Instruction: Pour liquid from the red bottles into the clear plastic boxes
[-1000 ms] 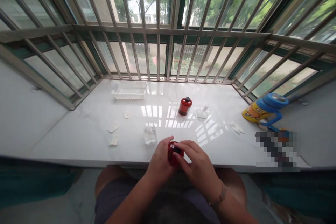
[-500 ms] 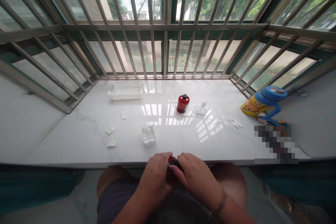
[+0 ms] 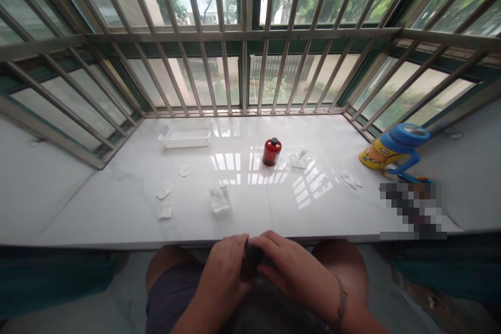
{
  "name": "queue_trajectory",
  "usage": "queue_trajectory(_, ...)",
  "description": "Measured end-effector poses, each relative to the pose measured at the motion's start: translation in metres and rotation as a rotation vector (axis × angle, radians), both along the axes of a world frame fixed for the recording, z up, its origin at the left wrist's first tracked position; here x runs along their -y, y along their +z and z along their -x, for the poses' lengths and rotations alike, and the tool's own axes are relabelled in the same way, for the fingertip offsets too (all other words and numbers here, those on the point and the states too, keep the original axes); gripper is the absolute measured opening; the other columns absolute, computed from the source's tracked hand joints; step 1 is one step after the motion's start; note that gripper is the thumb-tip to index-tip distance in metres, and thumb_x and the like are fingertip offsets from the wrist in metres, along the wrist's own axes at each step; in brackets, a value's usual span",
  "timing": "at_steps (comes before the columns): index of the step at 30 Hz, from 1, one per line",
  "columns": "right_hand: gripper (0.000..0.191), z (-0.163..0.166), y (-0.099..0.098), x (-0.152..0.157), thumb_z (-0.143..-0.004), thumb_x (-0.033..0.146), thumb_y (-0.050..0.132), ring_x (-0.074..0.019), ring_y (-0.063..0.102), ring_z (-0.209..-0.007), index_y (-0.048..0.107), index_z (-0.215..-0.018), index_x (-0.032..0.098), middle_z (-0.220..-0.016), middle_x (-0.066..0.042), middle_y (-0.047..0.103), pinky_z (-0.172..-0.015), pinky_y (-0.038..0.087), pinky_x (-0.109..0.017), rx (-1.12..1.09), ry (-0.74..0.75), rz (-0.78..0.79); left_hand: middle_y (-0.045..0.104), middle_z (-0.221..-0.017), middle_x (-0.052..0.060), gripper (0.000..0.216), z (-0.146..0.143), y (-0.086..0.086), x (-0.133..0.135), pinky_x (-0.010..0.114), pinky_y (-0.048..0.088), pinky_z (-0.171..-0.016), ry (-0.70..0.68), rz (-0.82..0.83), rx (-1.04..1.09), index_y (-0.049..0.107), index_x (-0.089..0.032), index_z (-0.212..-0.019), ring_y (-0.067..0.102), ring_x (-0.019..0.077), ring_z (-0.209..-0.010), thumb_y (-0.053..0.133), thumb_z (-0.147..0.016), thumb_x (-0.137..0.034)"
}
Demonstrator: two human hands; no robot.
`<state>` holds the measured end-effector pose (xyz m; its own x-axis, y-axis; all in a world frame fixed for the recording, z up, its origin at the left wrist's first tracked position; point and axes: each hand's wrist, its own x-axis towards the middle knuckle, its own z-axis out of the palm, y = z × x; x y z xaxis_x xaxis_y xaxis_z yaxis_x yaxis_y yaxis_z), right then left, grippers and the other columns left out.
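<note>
Low over my lap, in front of the counter's near edge, my left hand (image 3: 225,263) wraps round a small bottle, most of which is hidden. Its black cap (image 3: 253,253) shows between my hands; red showed below it a moment ago. My right hand (image 3: 284,258) has its fingers curled over the cap from the right. A second bottle, red and see-through with a black cap (image 3: 273,141), stands upright on the counter. A clear plastic box (image 3: 221,200) with something white in it sits closer to my hands. Another clear box (image 3: 300,158) is right of the standing bottle.
A white perforated basket (image 3: 187,139) lies at the back left of the white counter (image 3: 125,209). Crumpled white pieces (image 3: 166,211) are scattered left, one more (image 3: 351,180) right. A blue and yellow thermos (image 3: 393,148) leans at the right, near a blurred-out patch. Metal bars edge the back.
The bottle has turned or tilted between my hands, so its black cap shows more and the red body less. My right hand has shifted slightly left over the cap. The view has tipped slightly.
</note>
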<state>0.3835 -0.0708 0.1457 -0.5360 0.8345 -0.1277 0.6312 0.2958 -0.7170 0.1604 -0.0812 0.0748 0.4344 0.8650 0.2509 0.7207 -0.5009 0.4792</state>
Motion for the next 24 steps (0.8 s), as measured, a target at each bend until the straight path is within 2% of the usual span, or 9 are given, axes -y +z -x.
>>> queue_trajectory(3,0.031,-0.004,-0.005,-0.001,-0.100,0.030,0.073,-0.0301,0.072,-0.111,0.065,-0.129,0.020,-0.119,-0.009,0.073,-0.098,0.058,-0.045,0.064,-0.075,0.038,0.075,-0.123,0.011,0.071,-0.002,0.000,-0.005,0.051,0.062,-0.095,0.002,-0.002,-0.020,0.052,-0.024,-0.141,0.074,0.0328,-0.109,0.073,-0.075,-0.009)
queue_trajectory(5,0.022,-0.007,-0.008,-0.001,-0.104,0.022,0.064,-0.0280,0.072,-0.107,0.067,-0.126,0.021,-0.116,-0.008,0.073,-0.096,0.059,-0.043,0.058,-0.072,0.035,0.075,-0.123,0.012,0.068,-0.005,0.000,-0.008,0.051,0.062,-0.095,0.003,-0.025,-0.033,0.053,-0.022,-0.141,0.073,0.0330,-0.108,0.074,-0.077,-0.010)
queue_trajectory(7,0.039,-0.009,-0.011,0.000,-0.102,0.013,0.060,-0.0254,0.071,-0.116,0.061,-0.139,0.025,-0.128,-0.007,0.071,-0.103,0.057,-0.041,-0.020,-0.057,-0.008,0.075,-0.122,0.012,0.065,-0.009,0.000,-0.011,0.051,0.062,-0.093,-0.010,-0.017,-0.047,0.054,-0.022,-0.139,0.073,0.0330,-0.107,0.075,-0.078,-0.011)
queue_trajectory(9,0.046,-0.011,-0.015,0.001,-0.101,0.014,0.061,-0.0258,0.069,-0.121,0.056,-0.146,0.025,-0.134,-0.008,0.069,-0.107,0.056,-0.042,-0.065,-0.070,-0.043,0.075,-0.122,0.011,0.065,-0.014,0.002,-0.013,0.052,0.062,-0.093,-0.026,0.005,-0.062,0.055,-0.021,-0.138,0.073,0.0331,-0.107,0.075,-0.077,-0.010)
queue_trajectory(12,0.034,-0.014,-0.020,0.004,-0.104,0.022,0.063,-0.0283,0.071,-0.116,0.060,-0.138,0.022,-0.126,-0.010,0.073,-0.103,0.058,-0.045,-0.043,-0.113,-0.099,0.075,-0.124,0.013,0.067,-0.021,0.006,-0.018,0.053,0.061,-0.094,-0.038,0.009,-0.061,0.055,-0.021,-0.140,0.073,0.0345,-0.109,0.076,-0.077,-0.010)
queue_trajectory(15,0.026,-0.022,-0.019,0.004,-0.107,0.021,0.057,-0.0247,0.071,-0.104,0.061,-0.133,0.026,-0.114,-0.007,0.073,-0.093,0.059,-0.041,-0.070,-0.162,-0.253,0.075,-0.125,0.013,0.069,-0.024,0.011,-0.029,0.053,0.062,-0.093,-0.057,0.023,-0.015,0.055,-0.021,-0.139,0.074,0.0354,-0.109,0.082,-0.077,-0.016)
queue_trajectory(19,0.022,-0.052,-0.026,-0.010,-0.108,0.029,0.055,-0.0225,0.067,-0.093,0.058,-0.130,0.026,-0.108,-0.007,0.069,-0.086,0.057,-0.038,-0.088,-0.447,-0.504,0.074,-0.129,0.011,0.082,-0.025,0.020,-0.050,0.054,0.062,-0.099,0.000,0.114,0.099,0.052,-0.025,-0.144,0.074,0.0347,-0.115,0.092,-0.073,-0.024)
queue_trajectory(22,0.023,-0.092,-0.054,-0.033,-0.105,0.038,0.059,-0.0269,0.067,-0.096,0.058,-0.123,0.024,-0.105,-0.009,0.070,-0.087,0.056,-0.042,0.073,-0.718,-0.561,0.071,-0.139,0.009,0.083,-0.034,0.024,-0.068,0.050,0.060,-0.107,0.114,0.182,0.238,0.051,-0.028,-0.144,0.072,0.0323,-0.124,0.095,-0.074,-0.032)
queue_trajectory(24,0.019,-0.121,-0.080,-0.050,-0.102,0.037,0.059,-0.0298,0.067,-0.103,0.057,-0.115,0.023,-0.109,-0.011,0.072,-0.091,0.055,-0.044,0.209,-0.802,-0.569,0.068,-0.144,0.009,0.085,-0.043,0.022,-0.081,0.049,0.059,-0.110,0.144,0.193,0.326,0.050,-0.029,-0.145,0.070,0.0315,-0.130,0.097,-0.073,-0.033)
